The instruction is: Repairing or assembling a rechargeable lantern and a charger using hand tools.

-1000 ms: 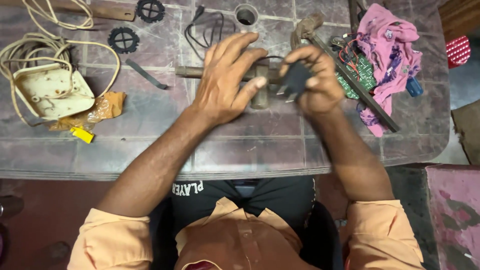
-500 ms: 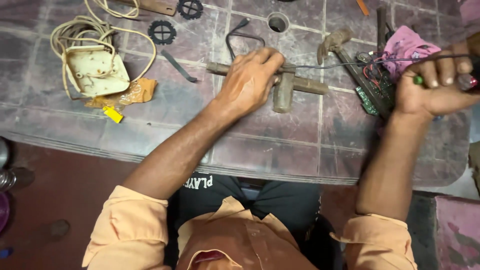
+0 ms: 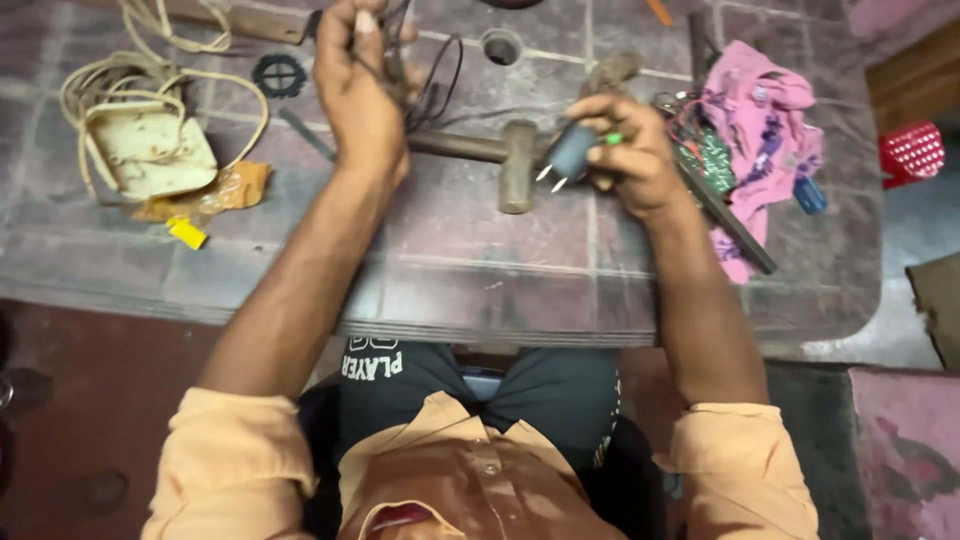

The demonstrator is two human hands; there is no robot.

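On the far left of the worktop (image 3: 480, 290) a cream cord (image 3: 150, 85) is lying in loose loops around a flat, worn cream plate (image 3: 150, 155), with a crumpled orange wrapper (image 3: 215, 190) and a small yellow piece (image 3: 186, 233) just beside it, all well apart from where you are working. A black toothed ring (image 3: 280, 75) is sitting further back. You are raising your left hand (image 3: 365, 95) above the worktop, its grip pressed shut around a thin black wire (image 3: 440, 80), apparently so the wire is hanging taut and away from the clutter. Below and between your hands a hammer (image 3: 515, 165) is lying flat, its handle pointing left, within easy reach. Your right hand (image 3: 625, 155) is pinching a small grey plug (image 3: 570, 155), with its two metal pins turned toward you, probably so you can see them. To the right, a pink cloth (image 3: 760, 130) is bunched over small parts, and a red basket (image 3: 912, 150) is standing off the edge.
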